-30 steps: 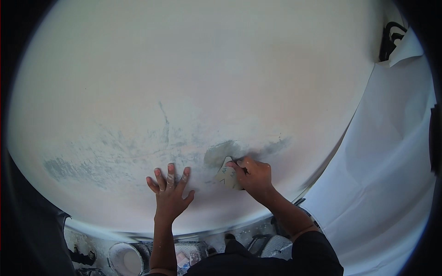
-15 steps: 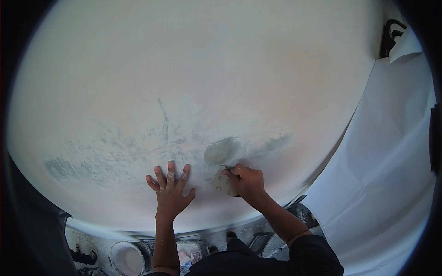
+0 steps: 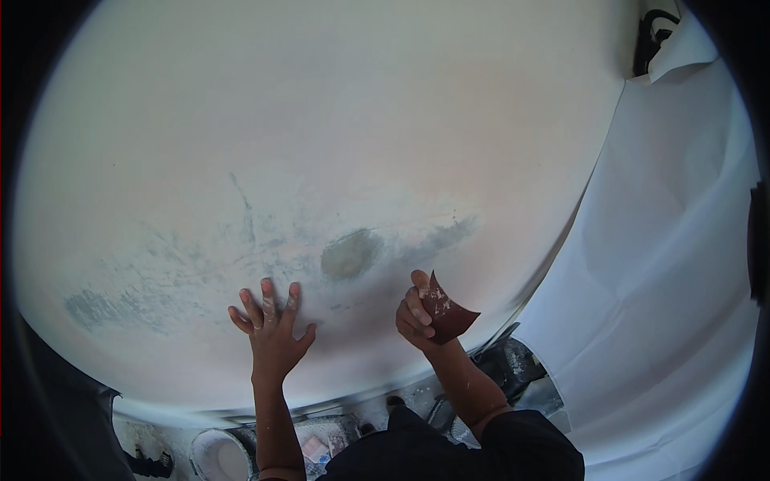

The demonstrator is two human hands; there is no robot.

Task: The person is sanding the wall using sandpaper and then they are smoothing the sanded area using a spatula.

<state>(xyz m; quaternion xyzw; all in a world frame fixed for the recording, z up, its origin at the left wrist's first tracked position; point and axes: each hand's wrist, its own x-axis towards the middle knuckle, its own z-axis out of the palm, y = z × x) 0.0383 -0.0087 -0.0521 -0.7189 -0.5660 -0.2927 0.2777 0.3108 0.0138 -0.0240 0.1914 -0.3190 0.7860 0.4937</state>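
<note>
A large curved pale panel [image 3: 361,120] fills most of the view, with blue-grey scuffed streaks and a darker grey oval patch [image 3: 350,255] in its lower part. My left hand [image 3: 275,333] rests on the panel below the streaks, fingers spread, holding nothing. My right hand [image 3: 415,319], right of it and below the patch, grips a reddish-brown sheet of sandpaper [image 3: 453,317] speckled with white dust. Its fingers are turned up toward the camera and curl over the sheet's left side.
White sheeting [image 3: 642,248] drapes along the right, with a black object [image 3: 642,48] at the top right. Below the panel's lower edge are a white bucket [image 3: 204,457], a tray with small items [image 3: 321,445], dark objects on a dusty floor and part of my foot [image 3: 395,402].
My right hand has turned over, showing the sandpaper's brown face instead of its pale back, and moved below the patch. My left hand stays spread; the view has shifted slightly.
</note>
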